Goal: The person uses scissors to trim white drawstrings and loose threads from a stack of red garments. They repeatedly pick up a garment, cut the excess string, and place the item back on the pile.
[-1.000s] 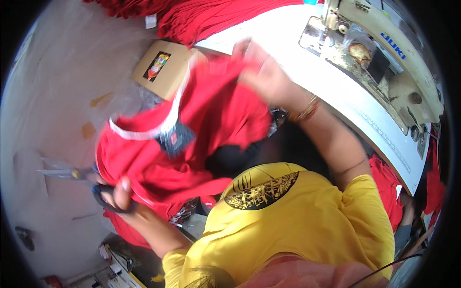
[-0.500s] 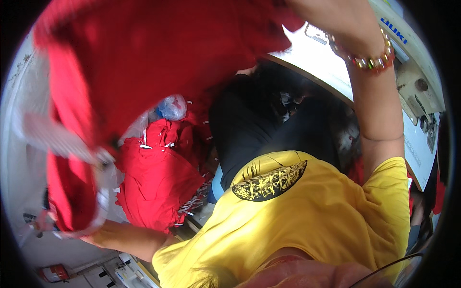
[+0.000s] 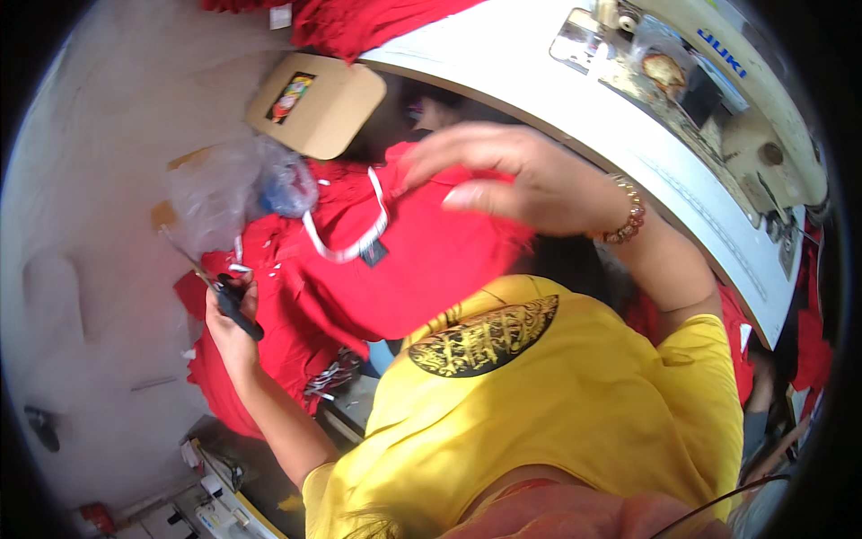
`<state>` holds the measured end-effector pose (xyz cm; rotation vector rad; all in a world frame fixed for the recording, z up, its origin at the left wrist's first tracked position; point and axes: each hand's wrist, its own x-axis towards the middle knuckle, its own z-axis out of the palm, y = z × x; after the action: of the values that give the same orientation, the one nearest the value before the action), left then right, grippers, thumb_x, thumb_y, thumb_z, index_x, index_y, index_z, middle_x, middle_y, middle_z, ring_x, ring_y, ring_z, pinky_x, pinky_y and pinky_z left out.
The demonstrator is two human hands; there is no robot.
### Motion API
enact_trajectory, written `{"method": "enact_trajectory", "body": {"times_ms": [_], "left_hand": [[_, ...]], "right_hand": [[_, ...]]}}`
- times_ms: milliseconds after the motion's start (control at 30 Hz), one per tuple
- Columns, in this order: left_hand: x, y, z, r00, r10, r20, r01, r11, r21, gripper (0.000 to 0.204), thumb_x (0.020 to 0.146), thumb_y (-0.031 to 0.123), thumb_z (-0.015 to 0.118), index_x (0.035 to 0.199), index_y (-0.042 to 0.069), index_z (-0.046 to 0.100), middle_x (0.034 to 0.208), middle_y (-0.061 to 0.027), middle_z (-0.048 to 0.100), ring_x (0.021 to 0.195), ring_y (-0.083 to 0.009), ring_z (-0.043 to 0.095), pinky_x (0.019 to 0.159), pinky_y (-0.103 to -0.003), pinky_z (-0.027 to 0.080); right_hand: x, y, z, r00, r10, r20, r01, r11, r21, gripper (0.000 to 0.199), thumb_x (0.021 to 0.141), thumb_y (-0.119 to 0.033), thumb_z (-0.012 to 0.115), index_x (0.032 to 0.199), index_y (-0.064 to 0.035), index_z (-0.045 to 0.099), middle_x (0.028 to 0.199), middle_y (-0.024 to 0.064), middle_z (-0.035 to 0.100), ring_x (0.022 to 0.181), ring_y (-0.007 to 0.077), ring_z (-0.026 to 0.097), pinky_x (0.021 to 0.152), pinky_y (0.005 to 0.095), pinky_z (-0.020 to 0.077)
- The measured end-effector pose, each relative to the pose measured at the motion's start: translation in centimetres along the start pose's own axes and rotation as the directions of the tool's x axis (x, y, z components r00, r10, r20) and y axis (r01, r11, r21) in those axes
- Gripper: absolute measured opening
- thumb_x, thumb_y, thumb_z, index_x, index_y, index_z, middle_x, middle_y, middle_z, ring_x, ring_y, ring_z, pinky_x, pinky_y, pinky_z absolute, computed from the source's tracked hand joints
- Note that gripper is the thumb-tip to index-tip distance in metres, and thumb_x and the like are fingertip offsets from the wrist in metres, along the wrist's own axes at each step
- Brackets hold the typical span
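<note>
Scissors: were grasped by left fingers, no cut underway.
Right fingers: were parted, seemingly released.
Red garment beneath: was spread, neckband attached.

Sewing workshop, pretty clearly. There's a sewing machine at 2 o'clock on a long white table, which kinda gives it away. Red cloth is everywhere too: one heap at 12 o'clock, another pile at 8 with white scraps beside it. Plus a red shirt with a white neckband at the dial's centre, and scissors at 9.
</note>
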<state>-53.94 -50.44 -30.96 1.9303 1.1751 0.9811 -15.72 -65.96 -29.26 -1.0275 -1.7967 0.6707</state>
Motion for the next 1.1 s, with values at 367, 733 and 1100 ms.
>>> {"method": "enact_trajectory", "body": {"times_ms": [367, 733, 1100], "left_hand": [[0.1, -0.8, 4.2, 0.976, -0.146, 0.161, 0.19, 0.932, -0.308, 0.026, 0.08, -0.007, 0.063, 0.102, -0.001, 0.05, 0.098, -0.0149, 0.062, 0.09, -0.0218, 0.063, 0.083, -0.032, 0.05], [0.5, -1.6, 4.5, 0.968, -0.223, 0.114, 0.25, 0.887, -0.388, 0.025, 0.078, -0.005, 0.063, 0.098, 0.001, 0.051, 0.094, -0.0148, 0.064, 0.083, -0.0219, 0.064, 0.076, -0.031, 0.05], [0.7, -2.1, 4.7, 0.969, -0.219, 0.115, 0.247, 0.864, -0.438, 0.027, 0.077, -0.005, 0.066, 0.099, 0.0, 0.052, 0.094, -0.015, 0.064, 0.081, -0.0213, 0.064, 0.074, -0.03, 0.05]], "right_hand": [[-2.3, 1.6, -10.7, 0.97, 0.189, -0.155, -0.232, 0.91, -0.343, 0.024, 0.089, -0.017, 0.059, 0.104, 0.0012, 0.062, 0.111, 0.0116, 0.062, 0.105, 0.0194, 0.057, 0.092, 0.0317, 0.0443], [-15.5, 6.7, -13.7, 0.767, 0.488, -0.417, -0.636, 0.662, -0.395, 0.024, 0.089, -0.017, 0.059, 0.103, 0.0011, 0.062, 0.108, 0.0112, 0.062, 0.103, 0.0189, 0.058, 0.09, 0.0313, 0.0449], [-20.4, 4.8, -12.5, 0.654, 0.587, -0.477, -0.75, 0.585, -0.31, 0.023, 0.089, -0.018, 0.059, 0.103, 0.001, 0.062, 0.105, 0.0109, 0.063, 0.1, 0.0184, 0.059, 0.089, 0.0309, 0.0455]]}}
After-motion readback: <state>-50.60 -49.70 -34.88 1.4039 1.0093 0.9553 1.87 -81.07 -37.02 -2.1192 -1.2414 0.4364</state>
